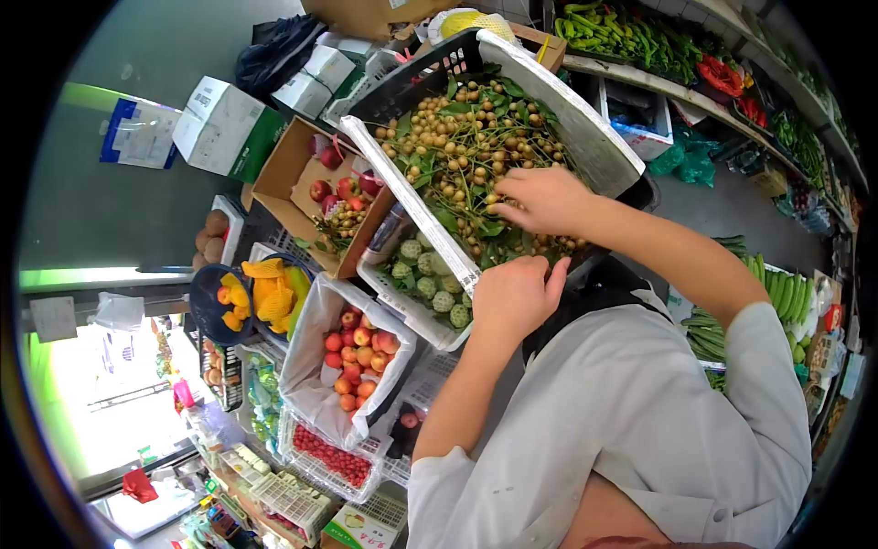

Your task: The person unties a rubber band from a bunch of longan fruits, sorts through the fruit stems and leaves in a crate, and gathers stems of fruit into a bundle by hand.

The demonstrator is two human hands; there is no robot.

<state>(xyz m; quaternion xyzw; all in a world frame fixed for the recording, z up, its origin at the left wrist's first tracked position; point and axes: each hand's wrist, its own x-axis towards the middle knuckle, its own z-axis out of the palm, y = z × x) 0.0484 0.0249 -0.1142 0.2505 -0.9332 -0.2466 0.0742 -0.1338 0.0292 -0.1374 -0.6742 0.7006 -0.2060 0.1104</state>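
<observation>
A large crate (416, 209) with white boards along its sides holds many small round brown fruits (457, 123) on twigs with green leaves. My right hand (540, 199) reaches over the crate, its fingers bent down among the fruits; what lies between its fingertips is too small to name. At the crate's near corner is my left hand (519, 293), its fingers curled over the edge and its thumb pointing up. The fingertips are hidden, so its hold cannot be made out.
Left of the crate stand a cardboard box (274, 188) with apples, a tray of green knobbly fruits (425, 274) and a lined crate (302, 366) of red fruits. Blue baskets (208, 302) sit farther left. Shelves with green peppers (631, 41) line the upper right.
</observation>
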